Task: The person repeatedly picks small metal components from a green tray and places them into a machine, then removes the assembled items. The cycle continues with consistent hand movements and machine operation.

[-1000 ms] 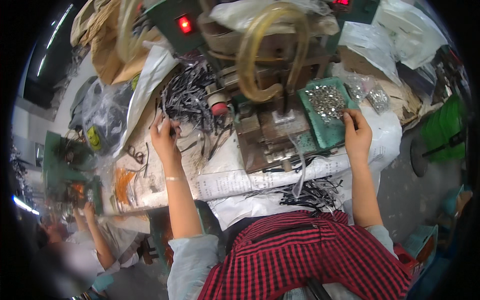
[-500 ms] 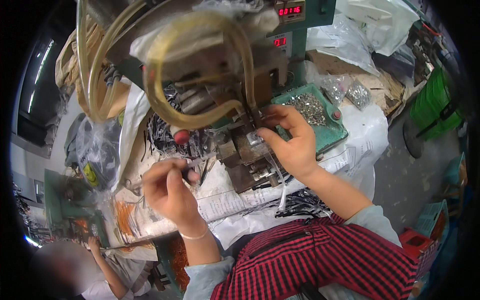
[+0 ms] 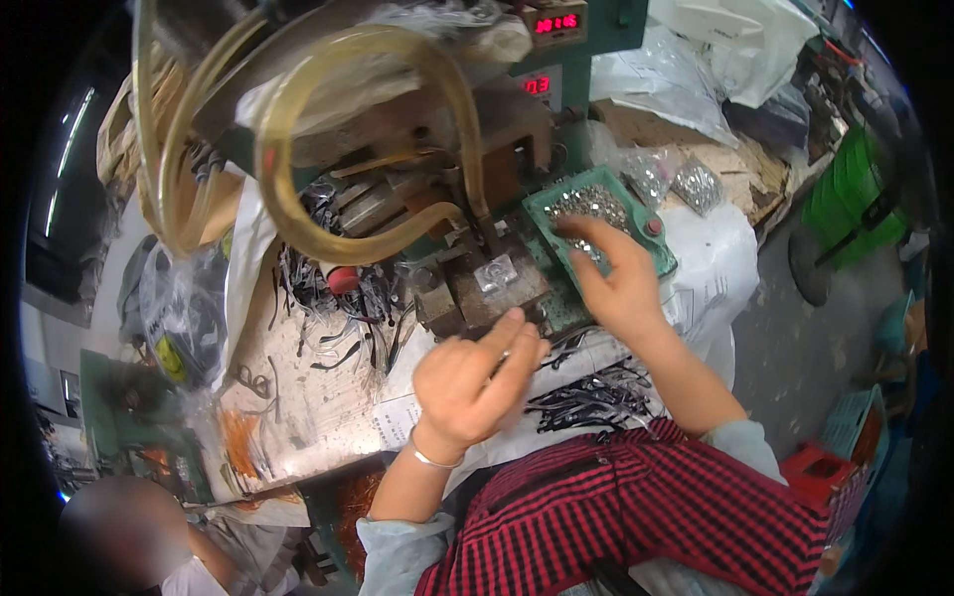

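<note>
My right hand (image 3: 614, 281) reaches over a green tray (image 3: 646, 223) that holds several small silver metal parts (image 3: 586, 202). Its fingers are spread and the fingertips touch the parts. My left hand (image 3: 475, 382) hovers just below a metal fixture block (image 3: 494, 275) at the base of a green press machine (image 3: 586, 89). The left fingers are curled together, and I cannot make out anything pinched between them. A pile of black wires (image 3: 586, 399) lies on white paper between my two forearms.
Thick yellow hoses (image 3: 298, 214) loop down in front of the machine. More black wires (image 3: 318, 298) and a red knob (image 3: 341, 279) lie to the left. Bags of metal parts (image 3: 696, 184) sit behind the tray. Another person (image 3: 129, 536) is at lower left. A green crate (image 3: 855, 199) stands on the right.
My right hand has moved from the fixture block back to the green tray. My left hand has shifted right and up, closer to the fixture. The camera has tilted slightly.
</note>
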A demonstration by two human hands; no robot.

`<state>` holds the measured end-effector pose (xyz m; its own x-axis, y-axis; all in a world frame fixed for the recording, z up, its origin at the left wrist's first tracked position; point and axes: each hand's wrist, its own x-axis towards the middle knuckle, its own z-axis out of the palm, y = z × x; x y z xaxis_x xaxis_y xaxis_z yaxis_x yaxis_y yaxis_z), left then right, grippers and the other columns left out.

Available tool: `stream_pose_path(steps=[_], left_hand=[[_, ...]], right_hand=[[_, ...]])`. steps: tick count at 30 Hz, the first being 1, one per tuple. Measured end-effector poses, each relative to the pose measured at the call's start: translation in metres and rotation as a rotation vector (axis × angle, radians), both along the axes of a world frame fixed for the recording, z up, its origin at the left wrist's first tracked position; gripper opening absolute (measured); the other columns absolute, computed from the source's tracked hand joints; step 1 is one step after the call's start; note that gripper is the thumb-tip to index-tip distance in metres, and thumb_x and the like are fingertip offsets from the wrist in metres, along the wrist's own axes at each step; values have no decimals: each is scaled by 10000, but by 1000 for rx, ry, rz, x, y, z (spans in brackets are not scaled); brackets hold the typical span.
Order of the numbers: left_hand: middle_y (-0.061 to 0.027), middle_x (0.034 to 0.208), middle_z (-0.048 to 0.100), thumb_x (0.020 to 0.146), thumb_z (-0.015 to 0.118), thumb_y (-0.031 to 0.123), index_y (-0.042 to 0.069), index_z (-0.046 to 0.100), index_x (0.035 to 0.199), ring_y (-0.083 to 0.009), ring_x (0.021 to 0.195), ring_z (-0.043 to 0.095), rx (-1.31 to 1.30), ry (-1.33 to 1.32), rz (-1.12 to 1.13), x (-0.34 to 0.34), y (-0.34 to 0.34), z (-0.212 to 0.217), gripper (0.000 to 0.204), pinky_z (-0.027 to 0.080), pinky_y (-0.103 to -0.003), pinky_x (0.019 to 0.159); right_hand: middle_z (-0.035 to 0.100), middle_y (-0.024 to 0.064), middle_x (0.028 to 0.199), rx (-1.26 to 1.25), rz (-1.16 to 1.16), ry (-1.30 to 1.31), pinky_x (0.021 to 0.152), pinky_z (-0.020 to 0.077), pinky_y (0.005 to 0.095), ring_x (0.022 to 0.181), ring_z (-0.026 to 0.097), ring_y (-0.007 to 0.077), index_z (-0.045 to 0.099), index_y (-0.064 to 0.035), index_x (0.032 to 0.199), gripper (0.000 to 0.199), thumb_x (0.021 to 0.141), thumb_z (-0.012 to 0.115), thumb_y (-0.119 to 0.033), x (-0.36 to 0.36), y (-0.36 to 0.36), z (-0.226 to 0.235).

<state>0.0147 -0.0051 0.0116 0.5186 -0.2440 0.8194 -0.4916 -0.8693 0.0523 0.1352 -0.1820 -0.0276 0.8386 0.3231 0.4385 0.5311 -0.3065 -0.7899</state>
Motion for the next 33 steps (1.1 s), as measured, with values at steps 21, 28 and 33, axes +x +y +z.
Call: stream_pose_path(steps=[21, 28, 33], left_hand=[[-116, 1045, 786, 752, 861, 90, 68, 761, 1035, -126, 646, 655, -75, -19, 19, 5, -3, -28, 301, 472, -261, 521], [-122, 1161, 742, 891, 729, 130, 50, 740, 1107, -203, 683, 658, -52, 304, 408, -94, 31, -22, 231, 519, -302, 615], [-111, 978, 749, 926, 705, -49, -21, 739, 1006, -186, 826, 673, -288, -106, 789, -92, 134, 9, 92, 523, -282, 728]], right_hand=[[631, 139, 903, -518, -211, -114, 845, 489, 479, 950, 617, 366, 680, -49, 841, 143, 769, 779, -124, 33, -42, -67], [683, 143, 858, -484, -329, -141, 748, 516, 465, 830, 664, 353, 674, -34, 859, 98, 844, 725, -116, 26, -50, -69], [726, 149, 910, -250, -248, -36, 825, 532, 439, 892, 692, 356, 726, -29, 917, 103, 839, 719, -96, 42, -60, -68]])
